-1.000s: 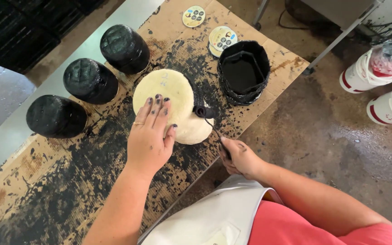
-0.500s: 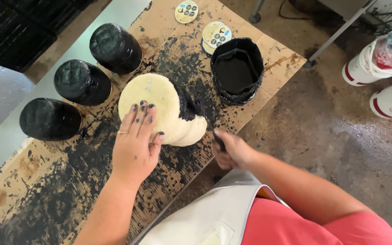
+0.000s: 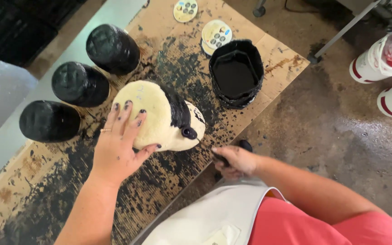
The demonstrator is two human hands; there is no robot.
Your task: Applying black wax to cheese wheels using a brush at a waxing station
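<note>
Paint-spattered cardboard (image 3: 46, 181) – left hand (image 3: 116, 147) flat, fingers spread on cream cylinder (image 3: 153, 115) – right hand (image 3: 234, 161) fingers closed round brush (image 3: 205, 145)

Two round labels (image 3: 185, 10) (image 3: 217, 34), cream with small coloured dots, are lying on the cardboard's far end. White buckets (image 3: 377, 61) with red bands are standing on the floor, right.

stained concrete floor (image 3: 341, 149), damp-looking patches. cardboard sheet (image 3: 32, 181) covering the table, heavy black splatter. two white buckets (image 3: 389, 59) at far right, metal legs (image 3: 341, 31) near them. dark crates (image 3: 19, 22) top left. even daylight.
</note>
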